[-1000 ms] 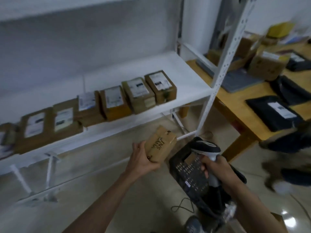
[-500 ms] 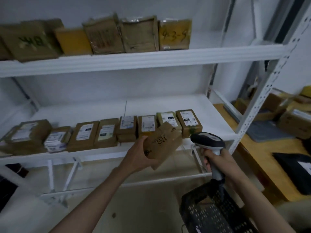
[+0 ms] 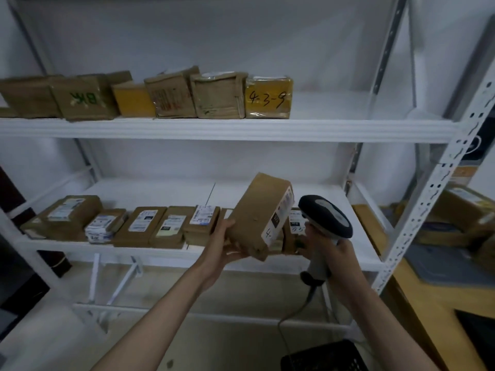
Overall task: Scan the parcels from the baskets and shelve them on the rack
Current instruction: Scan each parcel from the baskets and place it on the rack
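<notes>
Now parcel (image 3: 258, 218) in left hand (image 3: 223, 246), scanner (image 3: 325, 219) beside

The rack (image 3: 227, 129) is white throughout, its upright at 3 o'clock punched with a regular run of dark slots. The held parcel (image 3: 257, 215) is plain brown cardboard, with a white label bearing a black square on its side. The barcode scanner (image 3: 325, 216) has a black head with a grey panel and a grey handle. On the upper shelf, one yellow parcel (image 3: 268, 99) carries "4-3-9" in black handwriting, a brown box (image 3: 84, 99) shows green letters, and another parcel (image 3: 132, 101) is yellow. Lower-shelf parcels (image 3: 144, 226) are brown with white labels. The basket (image 3: 321, 357) at 5 o'clock is black mesh. The table (image 3: 417, 317) at 4 o'clock is light wood.
</notes>
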Available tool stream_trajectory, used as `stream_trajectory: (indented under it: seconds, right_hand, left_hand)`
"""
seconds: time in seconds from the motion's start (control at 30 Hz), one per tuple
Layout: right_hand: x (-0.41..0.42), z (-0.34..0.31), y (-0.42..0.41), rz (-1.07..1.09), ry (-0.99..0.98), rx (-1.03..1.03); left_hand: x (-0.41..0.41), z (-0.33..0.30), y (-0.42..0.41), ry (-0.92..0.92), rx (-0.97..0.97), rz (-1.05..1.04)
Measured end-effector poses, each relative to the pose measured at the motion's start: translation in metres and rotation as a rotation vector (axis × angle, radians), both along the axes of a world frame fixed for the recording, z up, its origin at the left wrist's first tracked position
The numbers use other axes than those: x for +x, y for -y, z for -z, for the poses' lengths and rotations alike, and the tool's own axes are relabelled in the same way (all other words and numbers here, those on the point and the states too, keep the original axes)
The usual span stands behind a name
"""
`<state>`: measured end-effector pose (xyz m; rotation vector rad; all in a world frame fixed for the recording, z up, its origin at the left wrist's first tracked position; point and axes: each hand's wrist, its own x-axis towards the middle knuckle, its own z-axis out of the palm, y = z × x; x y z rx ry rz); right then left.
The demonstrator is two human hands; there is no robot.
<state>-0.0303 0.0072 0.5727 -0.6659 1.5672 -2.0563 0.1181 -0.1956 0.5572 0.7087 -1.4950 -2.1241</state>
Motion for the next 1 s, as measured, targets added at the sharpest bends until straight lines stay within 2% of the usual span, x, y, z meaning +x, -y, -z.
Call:
stream_trajectory:
  seconds: [0.1,0.17,0.33,0.5,0.63,0.87,1.0]
  right_hand:
    - [0.006,-0.004,0.002,-0.07,-0.077,-0.072]
    - [0.01,-0.005,0.003,-0.064,-0.09,-0.106]
    - [0.01,-0.004,-0.001,-0.065,-0.06,-0.106]
    - [0.01,-0.005,-0.003,-0.054,-0.046,-0.057]
    - [0.01,-0.011,-0.008,-0.082,-0.059,-0.071]
    - [-0.003,-0.032,-0.019,-0.163,-0.143,-0.097]
    - [-0.014,-0.05,-0.026,-0.081,-0.177,-0.029]
  left_hand:
    - [-0.013,0.008,-0.023,-0.053,0.11,0.09]
    - [-0.02,0.008,-0.033,-0.008,0.095,0.074]
    - [-0.027,-0.003,-0.037,0.113,-0.292,0.015]
    - [-0.025,-0.01,-0.039,0.167,-0.305,0.065]
    - [-0.028,-0.017,-0.039,0.239,-0.436,0.066]
    - [-0.039,-0.02,-0.027,0.205,-0.371,0.093]
    - [-0.046,-0.02,-0.011,0.189,-0.322,0.037]
